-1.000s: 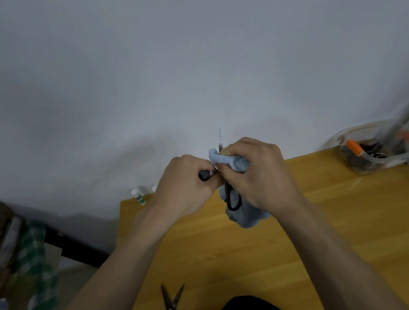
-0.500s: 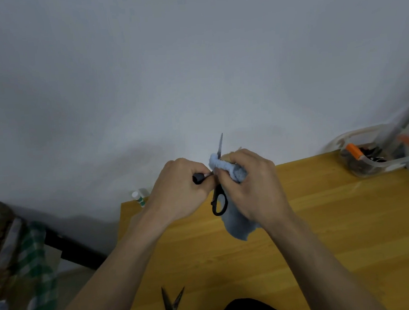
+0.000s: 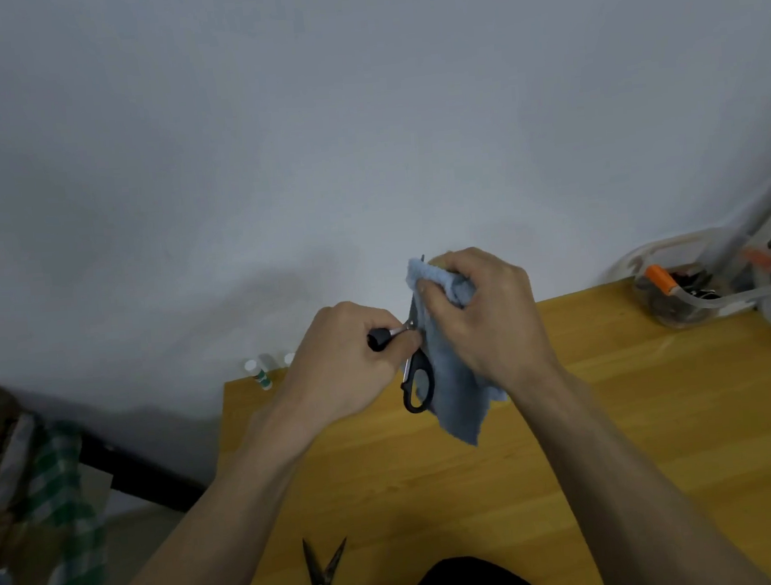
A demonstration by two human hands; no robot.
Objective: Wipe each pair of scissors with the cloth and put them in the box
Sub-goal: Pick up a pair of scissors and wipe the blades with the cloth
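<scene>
Head-worn camera looks forward and down, close over the wooden table point(image 3: 616, 435).

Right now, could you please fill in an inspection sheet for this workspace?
Surface: wooden table, set against a pale wall.
Job's things: black-handled scissors held up over the table, blue cloth wrapped round the blade; second scissors lie open at the near edge; clear box at the far right corner, contents unclear.
Clutter: small white bottle at the far left corner.
Grips: left hand holds the scissors; right hand pinches the cloth.
Cables: nothing seen.
Surroundings: green checked fabric on the left.
</scene>
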